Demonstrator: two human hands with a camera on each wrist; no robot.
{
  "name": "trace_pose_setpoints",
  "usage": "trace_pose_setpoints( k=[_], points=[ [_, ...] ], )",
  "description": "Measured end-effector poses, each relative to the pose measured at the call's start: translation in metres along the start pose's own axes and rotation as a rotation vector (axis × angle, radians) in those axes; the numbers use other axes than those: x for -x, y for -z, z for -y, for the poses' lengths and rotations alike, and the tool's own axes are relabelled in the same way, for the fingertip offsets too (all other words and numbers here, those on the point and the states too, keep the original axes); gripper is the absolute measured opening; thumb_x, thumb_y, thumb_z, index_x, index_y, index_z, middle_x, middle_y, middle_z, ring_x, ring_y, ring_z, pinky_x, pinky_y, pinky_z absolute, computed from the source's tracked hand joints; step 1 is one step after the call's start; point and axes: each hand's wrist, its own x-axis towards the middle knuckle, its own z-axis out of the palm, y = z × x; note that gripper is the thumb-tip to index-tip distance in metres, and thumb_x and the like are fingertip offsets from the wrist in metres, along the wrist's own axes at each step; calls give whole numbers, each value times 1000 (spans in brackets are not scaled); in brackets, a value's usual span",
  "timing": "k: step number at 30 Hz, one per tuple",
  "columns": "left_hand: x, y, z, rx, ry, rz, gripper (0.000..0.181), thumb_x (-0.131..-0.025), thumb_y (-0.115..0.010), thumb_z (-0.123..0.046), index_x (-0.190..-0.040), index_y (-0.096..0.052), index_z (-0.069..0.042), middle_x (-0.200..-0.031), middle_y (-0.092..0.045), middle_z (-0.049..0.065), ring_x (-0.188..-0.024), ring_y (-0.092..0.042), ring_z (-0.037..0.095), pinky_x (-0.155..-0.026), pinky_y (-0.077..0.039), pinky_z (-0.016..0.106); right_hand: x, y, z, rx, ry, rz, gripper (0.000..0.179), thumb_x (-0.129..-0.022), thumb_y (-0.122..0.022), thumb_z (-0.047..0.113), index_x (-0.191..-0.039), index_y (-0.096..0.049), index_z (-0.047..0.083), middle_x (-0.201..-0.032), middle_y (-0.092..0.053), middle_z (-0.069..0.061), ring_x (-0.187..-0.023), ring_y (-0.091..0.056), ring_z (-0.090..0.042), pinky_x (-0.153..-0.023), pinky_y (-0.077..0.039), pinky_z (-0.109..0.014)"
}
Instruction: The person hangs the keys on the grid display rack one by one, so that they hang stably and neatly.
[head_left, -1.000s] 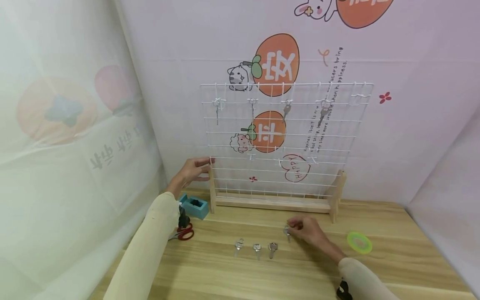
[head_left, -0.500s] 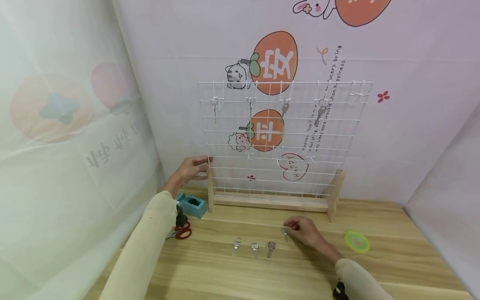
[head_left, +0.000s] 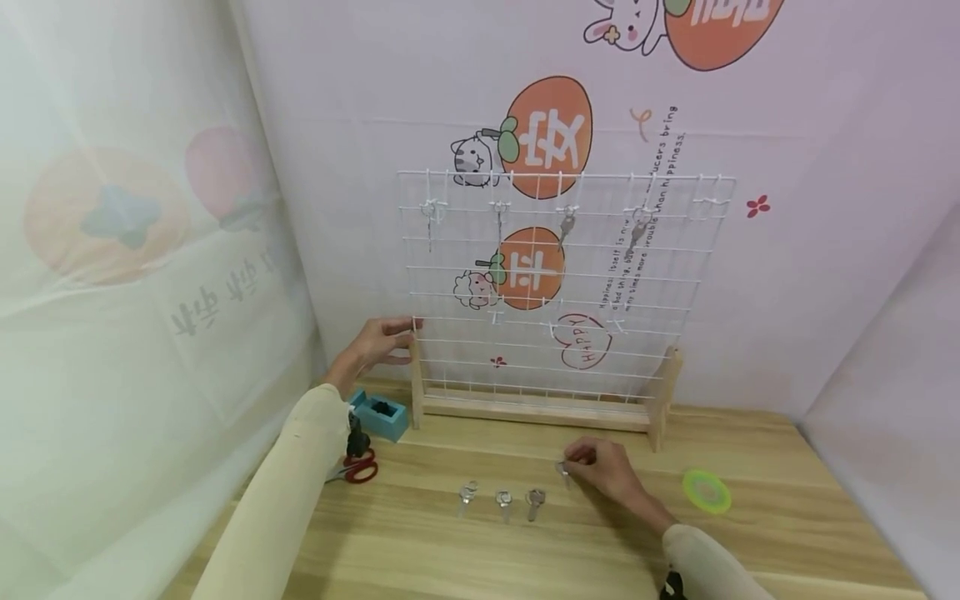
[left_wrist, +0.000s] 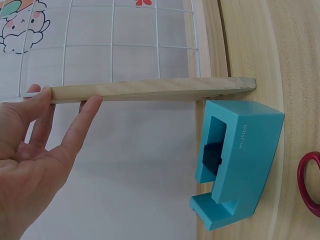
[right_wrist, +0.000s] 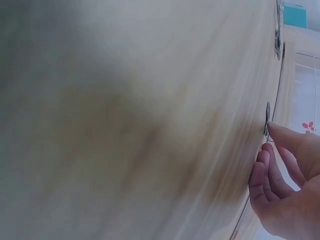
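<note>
In the head view my left hand (head_left: 377, 340) holds the left wooden upright (head_left: 417, 383) of a white wire grid rack (head_left: 525, 350). The left wrist view shows the thumb and fingers of that hand (left_wrist: 42, 145) pinching the upright's edge (left_wrist: 150, 90). My right hand (head_left: 606, 471) pinches a silver key (head_left: 564, 473) by its ring end, low over the table. In the right wrist view this key (right_wrist: 267, 117) extends beyond the fingertips. To its left three more keys lie in a row: one (head_left: 467, 497), another (head_left: 503, 502) and a third (head_left: 535, 502).
Several keys, such as one at the right (head_left: 639, 233), hang from white hooks along the grid's upper part. A teal tape dispenser (head_left: 386, 417) and red-handled scissors (head_left: 361, 467) are near my left forearm. A yellow-green disc (head_left: 707, 492) lies right of my right hand.
The head view has shifted slightly. Both hands keep their places, the left on the upright and the right on the key.
</note>
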Motion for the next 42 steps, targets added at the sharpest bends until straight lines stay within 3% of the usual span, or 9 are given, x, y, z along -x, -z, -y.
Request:
trace_pose_setpoints(
  k=[8, 16, 23, 30, 36, 42],
  points=[
    [0, -2, -4, -10, -10, 20, 46, -109, -53, -5, -154, -49, -4, -158, -47, 16, -136, -53, 41, -104, -54, 53, 4, 7, 3, 26, 15, -10, 7, -87, -84, 6, -88, -79, 11, -86, -76, 2, -77, -70, -12, -69, -58, -19],
    [0, -1, -1, -14, -1, 12, 45, -108, -55, -6, -153, -51, -5, -159, -47, 16, -136, -53, 42, -105, -54, 54, 4, 30, 12, -10, 45, 43, 6, -88, -82, 1, -90, -78, 6, -90, -79, -7, -82, -77, -22, -70, -63, -23],
    [3, -1, 0, -22, 0, 19, 45, -109, -53, -5, -154, -49, -3, -160, -44, 18, -137, -51, 44, -105, -53, 54, -3, 57, 24, -43, 102, 36, 12, -86, -81, -4, -96, -77, -2, -89, -78, -15, -79, -78, -27, -65, -64, -24],
    [6, -1, -1, -15, -4, 13, 45, -109, -53, -4, -153, -50, -3, -159, -45, 18, -136, -52, 44, -103, -55, 52, -12, 97, 46, -107, 133, 26, 14, -86, -81, -5, -98, -75, -4, -95, -77, -21, -81, -78, -29, -68, -65, -28],
    [6, 0, 0, -32, -16, 12, 46, -109, -53, -3, -154, -48, -3, -159, -46, 19, -136, -52, 44, -103, -55, 52, -18, 142, 69, 74, 102, -79, 11, -84, -85, 1, -90, -80, 8, -89, -79, -8, -79, -77, -20, -67, -64, -24],
    [8, -2, 0, -35, -8, 11, 46, -109, -53, -5, -155, -47, -3, -159, -45, 19, -136, -53, 44, -103, -55, 52, -21, 182, 85, 158, 77, -124, 11, -89, -84, 11, -100, -84, 11, -96, -80, -6, -86, -77, -20, -70, -61, -19]
  ],
)
